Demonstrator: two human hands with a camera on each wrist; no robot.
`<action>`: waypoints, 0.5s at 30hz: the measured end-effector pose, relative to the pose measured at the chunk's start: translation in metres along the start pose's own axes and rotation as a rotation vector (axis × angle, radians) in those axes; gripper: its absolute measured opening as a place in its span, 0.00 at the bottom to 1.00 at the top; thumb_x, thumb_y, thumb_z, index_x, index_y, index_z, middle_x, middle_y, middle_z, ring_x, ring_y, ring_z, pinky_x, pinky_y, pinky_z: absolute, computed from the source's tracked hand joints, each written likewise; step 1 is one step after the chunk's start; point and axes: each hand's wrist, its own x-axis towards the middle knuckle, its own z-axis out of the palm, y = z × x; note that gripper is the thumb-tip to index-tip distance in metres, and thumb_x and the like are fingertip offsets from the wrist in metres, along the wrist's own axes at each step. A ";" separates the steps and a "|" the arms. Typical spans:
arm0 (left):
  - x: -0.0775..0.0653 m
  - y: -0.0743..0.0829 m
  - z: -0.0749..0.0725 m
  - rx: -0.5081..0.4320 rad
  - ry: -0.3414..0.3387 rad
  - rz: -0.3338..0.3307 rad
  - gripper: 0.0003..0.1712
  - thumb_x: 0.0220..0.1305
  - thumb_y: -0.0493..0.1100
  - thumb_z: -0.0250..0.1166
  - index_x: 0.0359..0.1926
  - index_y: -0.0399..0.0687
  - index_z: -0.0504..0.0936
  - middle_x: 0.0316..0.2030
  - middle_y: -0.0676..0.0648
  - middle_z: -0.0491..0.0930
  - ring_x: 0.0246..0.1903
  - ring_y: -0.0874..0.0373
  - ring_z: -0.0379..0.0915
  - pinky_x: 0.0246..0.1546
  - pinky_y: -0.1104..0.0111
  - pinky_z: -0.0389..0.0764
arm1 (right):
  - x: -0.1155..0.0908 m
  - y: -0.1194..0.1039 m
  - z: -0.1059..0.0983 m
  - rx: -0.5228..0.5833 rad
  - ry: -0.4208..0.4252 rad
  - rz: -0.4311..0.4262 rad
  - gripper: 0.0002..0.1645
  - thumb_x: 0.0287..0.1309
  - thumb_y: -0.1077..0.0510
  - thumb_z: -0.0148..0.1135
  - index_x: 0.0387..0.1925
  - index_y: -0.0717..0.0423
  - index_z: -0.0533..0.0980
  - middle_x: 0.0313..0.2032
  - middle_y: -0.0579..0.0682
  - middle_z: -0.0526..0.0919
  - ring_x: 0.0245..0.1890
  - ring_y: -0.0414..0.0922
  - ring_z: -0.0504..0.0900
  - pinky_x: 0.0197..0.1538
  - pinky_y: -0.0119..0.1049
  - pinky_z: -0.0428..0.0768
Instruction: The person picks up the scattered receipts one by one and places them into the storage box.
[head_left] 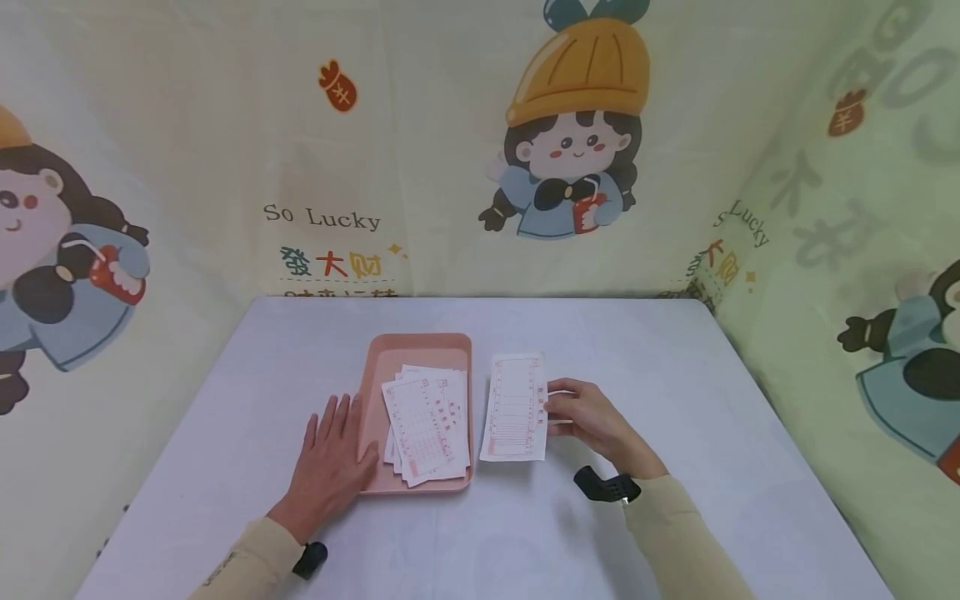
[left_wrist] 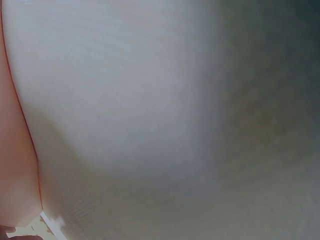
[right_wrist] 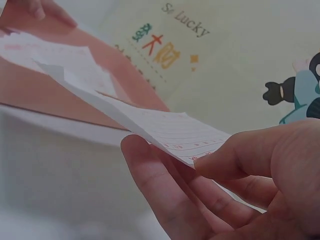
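Note:
A printed paper slip (head_left: 514, 408) with pink lines and text is pinched by its right edge between the thumb and fingers of my right hand (head_left: 588, 417). In the right wrist view the slip (right_wrist: 165, 127) tilts above the table, its far end curling up. Several similar slips (head_left: 427, 425) lie overlapping in a pink tray (head_left: 420, 350) just left of it. My left hand (head_left: 330, 458) lies with fingers spread and straight at the tray's left edge, thumb on the rim. The left wrist view is mostly blurred white, with part of the hand along its left side.
The tray stands on a white table (head_left: 637, 350). A patterned cloth (head_left: 442, 167) with cartoon figures and lettering hangs behind the table and along both sides. Black bands (head_left: 603, 485) are worn on both wrists below the beige sleeves.

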 end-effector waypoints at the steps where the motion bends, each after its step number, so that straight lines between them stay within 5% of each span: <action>1: 0.000 0.000 0.000 -0.001 0.010 0.003 0.45 0.66 0.53 0.54 0.75 0.33 0.52 0.73 0.30 0.56 0.74 0.33 0.46 0.73 0.39 0.49 | 0.001 -0.001 0.002 0.000 -0.002 0.000 0.24 0.65 0.64 0.56 0.61 0.66 0.69 0.48 0.60 0.84 0.39 0.49 0.86 0.42 0.38 0.87; 15: 0.001 0.000 0.000 -0.001 -0.008 -0.002 0.45 0.66 0.54 0.54 0.75 0.34 0.51 0.74 0.30 0.55 0.75 0.33 0.45 0.73 0.39 0.48 | 0.007 -0.007 0.028 -0.021 -0.057 0.008 0.23 0.66 0.62 0.58 0.60 0.64 0.71 0.50 0.61 0.84 0.41 0.49 0.86 0.42 0.37 0.87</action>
